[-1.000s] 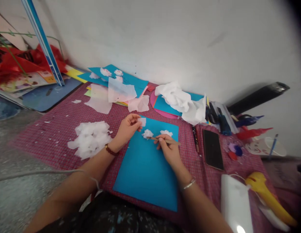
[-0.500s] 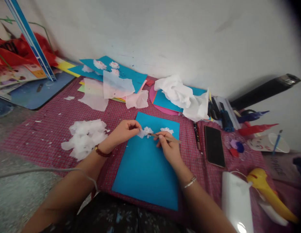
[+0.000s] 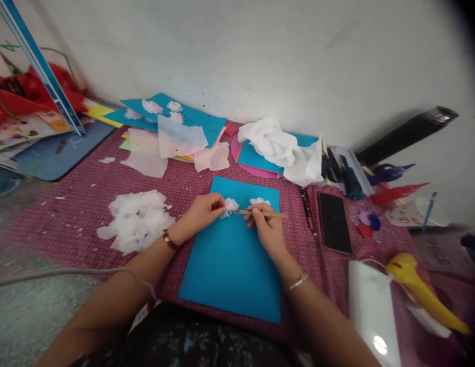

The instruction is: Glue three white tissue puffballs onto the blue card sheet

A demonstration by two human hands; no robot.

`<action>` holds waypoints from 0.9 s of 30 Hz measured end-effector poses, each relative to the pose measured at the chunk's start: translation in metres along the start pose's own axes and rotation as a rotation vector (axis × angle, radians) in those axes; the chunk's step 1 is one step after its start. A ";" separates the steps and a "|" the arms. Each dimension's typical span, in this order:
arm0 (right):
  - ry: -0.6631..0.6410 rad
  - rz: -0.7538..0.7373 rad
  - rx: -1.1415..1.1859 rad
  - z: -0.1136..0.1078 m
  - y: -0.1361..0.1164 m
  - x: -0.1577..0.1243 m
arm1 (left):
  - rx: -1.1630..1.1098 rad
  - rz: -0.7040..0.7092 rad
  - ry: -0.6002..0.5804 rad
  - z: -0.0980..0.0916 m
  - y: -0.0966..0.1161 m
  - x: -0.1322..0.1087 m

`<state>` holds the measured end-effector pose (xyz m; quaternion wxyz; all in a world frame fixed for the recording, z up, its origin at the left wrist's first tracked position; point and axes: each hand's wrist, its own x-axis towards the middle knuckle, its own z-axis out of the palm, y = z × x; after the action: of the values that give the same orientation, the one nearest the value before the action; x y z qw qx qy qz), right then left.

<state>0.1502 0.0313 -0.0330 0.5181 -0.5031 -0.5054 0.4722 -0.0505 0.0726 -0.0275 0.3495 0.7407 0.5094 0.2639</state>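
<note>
A blue paper sheet [image 3: 233, 260] lies on the red checked cloth [image 3: 69, 214] in front of me. Two small white tissue tufts sit near its top edge, one [image 3: 231, 205] at my left fingertips, the other [image 3: 259, 201] just behind my right hand. My left hand [image 3: 204, 211] pinches a bit of white tissue against the left tuft. My right hand [image 3: 266, 227] grips a thin wooden stick [image 3: 275, 214] like a pencil, its tip touching that tuft. A heap of torn white tissue [image 3: 135, 220] lies to the left of my left wrist.
Behind the sheet lie coloured papers [image 3: 176, 120], thin tissue sheets [image 3: 179, 137] and a crumpled white tissue [image 3: 283, 150]. To the right are a pen [image 3: 306, 206], a black phone [image 3: 333, 221], a white device [image 3: 373, 311], a yellow glue gun [image 3: 424, 295] and paint tubes [image 3: 398, 192]. A wall stands close behind.
My left hand brought the small tissue piece down and to the right onto the left tuft. My right hand stayed with the stick at that tuft. The camera shifted slightly.
</note>
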 end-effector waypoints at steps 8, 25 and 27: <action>-0.029 -0.020 0.074 0.002 -0.001 -0.003 | -0.092 0.012 -0.081 -0.005 -0.003 -0.002; -0.048 -0.041 0.078 0.002 -0.002 -0.003 | -0.186 0.005 -0.080 -0.007 -0.003 0.001; -0.092 -0.050 0.021 0.003 -0.002 -0.003 | -0.182 -0.004 -0.067 -0.007 -0.001 0.001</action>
<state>0.1467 0.0280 -0.0316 0.5113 -0.4626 -0.5362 0.4870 -0.0562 0.0754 -0.0237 0.4329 0.7133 0.4728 0.2834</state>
